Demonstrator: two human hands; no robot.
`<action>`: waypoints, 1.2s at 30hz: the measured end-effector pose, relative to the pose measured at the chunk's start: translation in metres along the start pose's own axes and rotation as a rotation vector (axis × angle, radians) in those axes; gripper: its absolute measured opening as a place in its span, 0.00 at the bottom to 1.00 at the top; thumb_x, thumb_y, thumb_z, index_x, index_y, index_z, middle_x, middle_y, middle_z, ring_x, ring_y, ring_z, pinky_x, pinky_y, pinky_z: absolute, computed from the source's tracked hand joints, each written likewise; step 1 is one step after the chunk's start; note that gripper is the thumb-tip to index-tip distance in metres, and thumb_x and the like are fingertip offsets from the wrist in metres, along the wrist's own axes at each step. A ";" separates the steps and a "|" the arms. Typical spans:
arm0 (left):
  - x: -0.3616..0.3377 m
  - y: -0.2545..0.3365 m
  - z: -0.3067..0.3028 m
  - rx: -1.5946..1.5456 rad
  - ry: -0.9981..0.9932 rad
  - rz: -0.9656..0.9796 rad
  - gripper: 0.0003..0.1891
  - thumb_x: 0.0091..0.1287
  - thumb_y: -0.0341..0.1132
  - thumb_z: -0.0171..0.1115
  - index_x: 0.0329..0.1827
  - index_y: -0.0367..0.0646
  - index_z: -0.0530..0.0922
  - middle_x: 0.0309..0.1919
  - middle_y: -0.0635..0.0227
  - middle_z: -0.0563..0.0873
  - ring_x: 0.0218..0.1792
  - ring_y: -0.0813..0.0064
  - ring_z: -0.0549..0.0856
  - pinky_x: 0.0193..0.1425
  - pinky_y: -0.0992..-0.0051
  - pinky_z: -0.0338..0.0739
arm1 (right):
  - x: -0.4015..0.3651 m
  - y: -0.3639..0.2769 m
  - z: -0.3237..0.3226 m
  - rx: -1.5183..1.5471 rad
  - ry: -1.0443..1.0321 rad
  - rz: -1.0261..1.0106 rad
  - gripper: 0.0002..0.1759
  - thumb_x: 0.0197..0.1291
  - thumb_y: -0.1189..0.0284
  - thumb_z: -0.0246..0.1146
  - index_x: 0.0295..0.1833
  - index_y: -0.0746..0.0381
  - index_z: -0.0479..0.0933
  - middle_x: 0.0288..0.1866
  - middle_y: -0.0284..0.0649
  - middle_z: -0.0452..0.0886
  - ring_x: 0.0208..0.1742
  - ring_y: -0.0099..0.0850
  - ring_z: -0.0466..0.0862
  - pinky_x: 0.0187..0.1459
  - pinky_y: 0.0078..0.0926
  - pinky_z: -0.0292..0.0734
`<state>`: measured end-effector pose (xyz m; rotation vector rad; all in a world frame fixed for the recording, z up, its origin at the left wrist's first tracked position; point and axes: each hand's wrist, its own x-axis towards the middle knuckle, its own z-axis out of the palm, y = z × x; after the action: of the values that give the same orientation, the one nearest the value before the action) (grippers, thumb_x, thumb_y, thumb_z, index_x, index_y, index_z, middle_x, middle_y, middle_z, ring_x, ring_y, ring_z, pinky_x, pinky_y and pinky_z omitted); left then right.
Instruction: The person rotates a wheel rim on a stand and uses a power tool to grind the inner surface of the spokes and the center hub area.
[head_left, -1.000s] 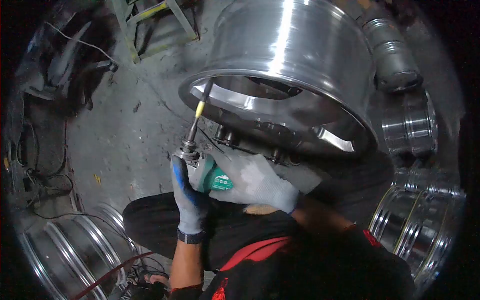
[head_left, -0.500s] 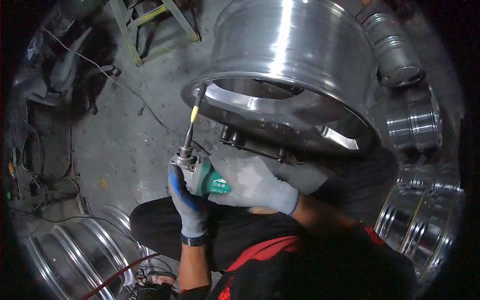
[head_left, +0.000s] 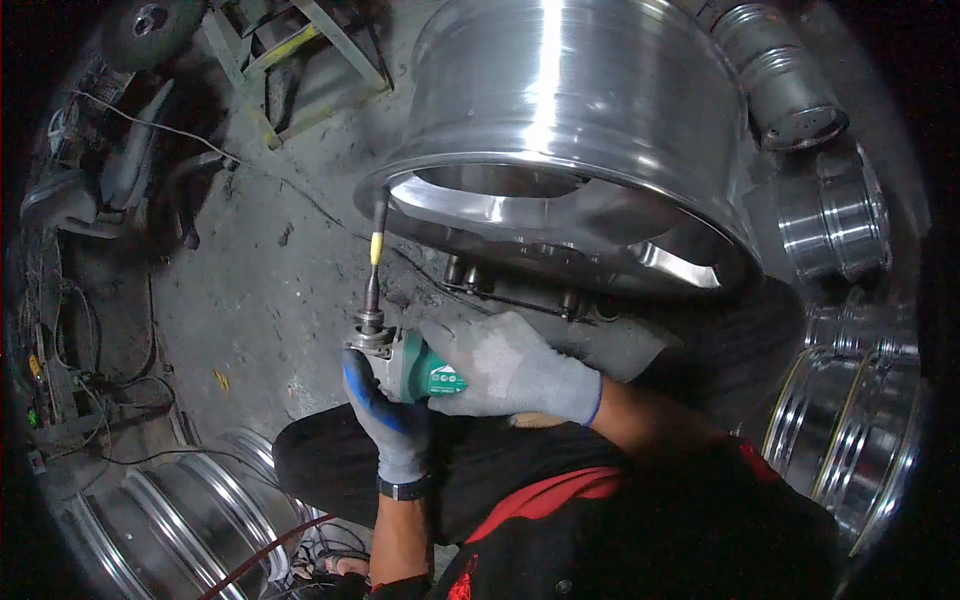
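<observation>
A green and grey angle grinder (head_left: 410,368) sits between my two gloved hands, fitted with a long thin shaft (head_left: 376,252) banded in yellow. My right hand (head_left: 530,372) wraps round its green body. Under the grinder's head, my left hand (head_left: 385,420) grips from the near side, with blue showing on the glove. The shaft points away from me, its dark tip right at the left edge of a large polished wheel rim (head_left: 580,115). That rim lies on its side, its spoked face turned toward me and partly in shadow.
Beneath the wheel is a dark metal support with rollers (head_left: 510,290). Several more rims stand at the lower left (head_left: 190,510) and along the right side (head_left: 835,215). A metal frame (head_left: 300,70) stands at the back, and a cable (head_left: 270,175) crosses the floor.
The grinder's shaft has swung from a slant to nearly straight, its tip shifting left and slightly nearer along the wheel's edge. Both hands keep their hold. The whole view has shifted slightly.
</observation>
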<state>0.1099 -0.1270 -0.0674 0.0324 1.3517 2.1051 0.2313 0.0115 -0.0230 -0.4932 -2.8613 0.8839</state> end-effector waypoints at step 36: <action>-0.004 -0.001 0.020 0.010 -0.140 -0.001 0.17 0.82 0.33 0.59 0.69 0.38 0.76 0.58 0.61 0.86 0.58 0.70 0.86 0.65 0.66 0.81 | -0.006 0.001 -0.018 -0.036 -0.179 0.130 0.51 0.56 0.41 0.75 0.75 0.65 0.70 0.64 0.53 0.84 0.58 0.48 0.89 0.54 0.46 0.88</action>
<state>0.1205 -0.1129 -0.0581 0.1802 1.2793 2.0547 0.2408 0.0200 -0.0090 -0.6408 -3.0408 0.9435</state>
